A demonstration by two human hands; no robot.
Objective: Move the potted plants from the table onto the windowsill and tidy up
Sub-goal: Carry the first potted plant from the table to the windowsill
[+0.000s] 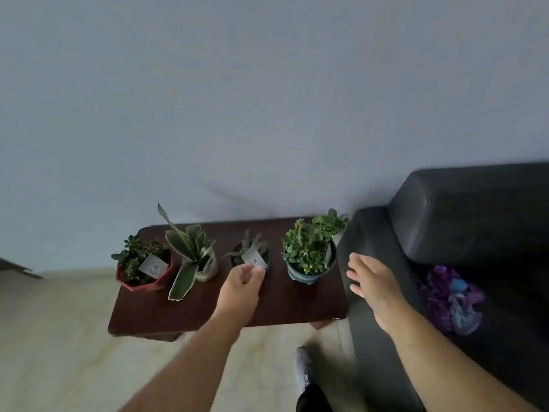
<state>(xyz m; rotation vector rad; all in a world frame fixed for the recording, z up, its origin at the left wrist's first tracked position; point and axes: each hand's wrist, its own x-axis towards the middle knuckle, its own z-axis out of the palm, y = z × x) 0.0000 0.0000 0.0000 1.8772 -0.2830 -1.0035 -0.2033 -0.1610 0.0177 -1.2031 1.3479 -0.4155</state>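
Several potted plants stand in a row on a dark wooden table (184, 313). From left: a red angular pot (139, 285) with a white tag, a pale pot (209, 270) with long striped leaves, a small dark pot (252, 257) with a white tag, and a blue-grey pot (303, 276) of bushy green leaves. Another leafy plant (329, 223) stands behind the blue-grey one. My left hand (240, 289) reaches the near side of the small dark pot, fingers curved and touching it. Right of the blue-grey pot, my right hand (371, 281) hovers with fingers spread, holding nothing.
A dark sofa (463, 215) stands against the table's right end, its armrest under my right hand. A purple bag (454, 298) lies on the seat. A plain wall rises behind the table. Pale floor lies in front, with my foot (303, 367) on it.
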